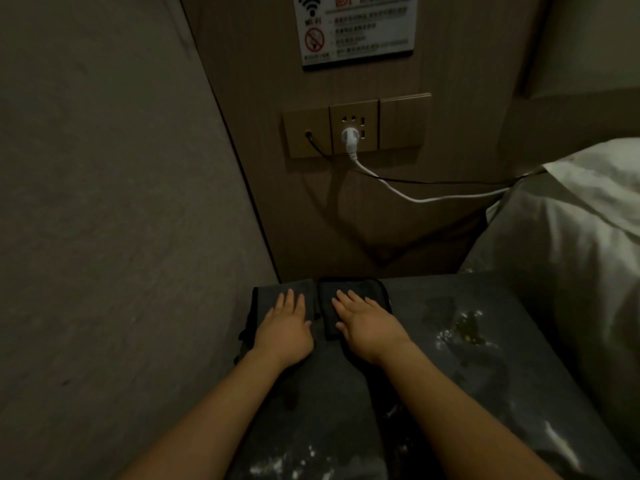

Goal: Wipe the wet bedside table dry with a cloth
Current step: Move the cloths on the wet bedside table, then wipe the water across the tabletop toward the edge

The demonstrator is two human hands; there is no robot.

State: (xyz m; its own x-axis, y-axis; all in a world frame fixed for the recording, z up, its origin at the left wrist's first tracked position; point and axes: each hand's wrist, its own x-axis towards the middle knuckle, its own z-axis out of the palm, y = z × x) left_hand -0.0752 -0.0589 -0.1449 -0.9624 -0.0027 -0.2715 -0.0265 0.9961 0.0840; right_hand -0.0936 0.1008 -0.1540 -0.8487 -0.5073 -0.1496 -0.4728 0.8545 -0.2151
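- the left hand lies flat with straight fingers on the left part of the dark cloth, pressing it down, nothing clenched.
- the right hand lies flat the same way on the darker folded part of the cloth just to its right; fingers straight, holding nothing in a curl.
- whether this is one cloth folded or two pieces side by side, i cannot tell; a dark seam runs between the hands.
- the cloth sits at the far edge of the table, in the lower middle of the frame, touching the wall panel and the left wall.
- the table fills the lower middle and lower right of the frame; the bed is at the right.
- progress, as i judge it: early. the cloth covers only the far left corner.
- still wet: a puddle with bright glints lies to the right of the right hand, well apart from the cloth.
- more shiny patches show along the bottom of the frame between the forearms and at the lower right edge.
- the strip under and just near the forearms looks duller, but the light is dim, so i cannot say it is dry.
- left to do, likely: sweep the cloth right across the puddle, then toward the near edge.
- above, at mid-frame, a white plug sits in the socket plate; its cord runs right toward the bed.
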